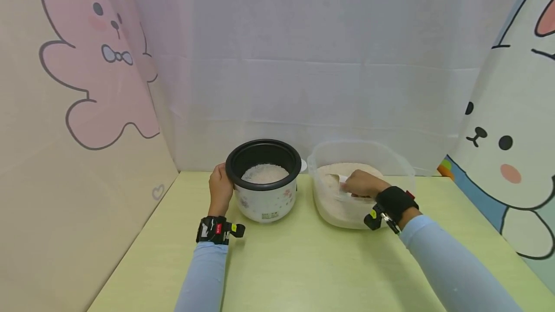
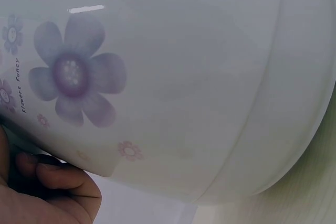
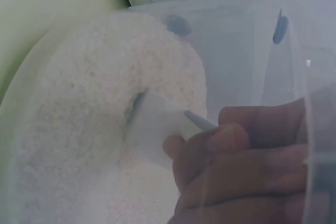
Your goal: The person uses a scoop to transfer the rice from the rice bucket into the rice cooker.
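A white rice cooker point(image 1: 266, 203) with a flower print and a black rim stands on the table, its top uncovered and white rice point(image 1: 265, 174) inside. My left hand point(image 1: 220, 188) grips the dark handle on its left side; in the left wrist view the curled fingers point(image 2: 73, 182) show beside the cooker wall. To the right sits a clear plastic bin point(image 1: 364, 148) holding a bed of rice point(image 3: 100, 77). Inside it, my right hand point(image 1: 363, 183) pinches a white scoop point(image 3: 155, 129), whose mouth is dug into the grains. What lies in the scoop is hidden.
The light green table point(image 1: 277, 268) stretches in front of both containers. White cloth point(image 1: 277, 85) hangs close behind them. A small white tab point(image 1: 303, 165) sticks out between cooker and bin. Cartoon-printed cloths stand at left and right.
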A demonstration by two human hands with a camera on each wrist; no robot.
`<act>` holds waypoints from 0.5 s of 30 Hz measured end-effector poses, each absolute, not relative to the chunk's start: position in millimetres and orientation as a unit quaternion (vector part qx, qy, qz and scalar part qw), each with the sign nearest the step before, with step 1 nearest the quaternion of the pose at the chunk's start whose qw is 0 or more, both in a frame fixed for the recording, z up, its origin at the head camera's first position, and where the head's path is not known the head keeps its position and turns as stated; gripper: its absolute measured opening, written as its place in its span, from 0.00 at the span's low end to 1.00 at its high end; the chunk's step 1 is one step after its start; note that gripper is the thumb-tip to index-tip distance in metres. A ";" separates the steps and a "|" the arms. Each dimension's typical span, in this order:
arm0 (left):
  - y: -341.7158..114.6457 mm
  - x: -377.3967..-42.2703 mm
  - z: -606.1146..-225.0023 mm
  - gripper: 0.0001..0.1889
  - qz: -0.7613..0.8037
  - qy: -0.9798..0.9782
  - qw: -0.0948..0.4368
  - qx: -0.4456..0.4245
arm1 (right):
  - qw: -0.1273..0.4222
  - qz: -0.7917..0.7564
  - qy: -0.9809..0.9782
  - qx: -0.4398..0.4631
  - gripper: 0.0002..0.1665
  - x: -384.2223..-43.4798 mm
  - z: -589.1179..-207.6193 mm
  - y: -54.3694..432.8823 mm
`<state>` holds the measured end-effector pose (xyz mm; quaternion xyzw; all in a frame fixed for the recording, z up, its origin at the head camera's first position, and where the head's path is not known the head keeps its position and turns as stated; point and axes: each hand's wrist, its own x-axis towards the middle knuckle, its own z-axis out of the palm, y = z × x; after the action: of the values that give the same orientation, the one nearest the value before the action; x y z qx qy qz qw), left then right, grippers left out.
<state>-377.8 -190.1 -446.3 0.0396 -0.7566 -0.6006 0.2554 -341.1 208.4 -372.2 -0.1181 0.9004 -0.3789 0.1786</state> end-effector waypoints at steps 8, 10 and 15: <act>-190.2 -376.8 -445.6 0.21 -0.596 -0.761 0.253 0.040 | 0.196 -0.438 0.873 -0.093 0.24 -340.1 -372.9 214.8; -190.5 -376.4 -445.5 0.21 -0.589 -0.764 0.260 0.039 | 0.204 -0.448 0.865 -0.094 0.24 -338.8 -371.5 215.5; -191.1 -375.7 -445.2 0.21 -0.587 -0.763 0.269 0.030 | 0.210 -0.463 0.856 -0.093 0.23 -336.2 -369.2 216.4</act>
<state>-375.7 -191.1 -445.2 0.0299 -0.7630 -0.5869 0.2691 -336.2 216.4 -369.2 -0.0932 0.8558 -0.4634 0.2101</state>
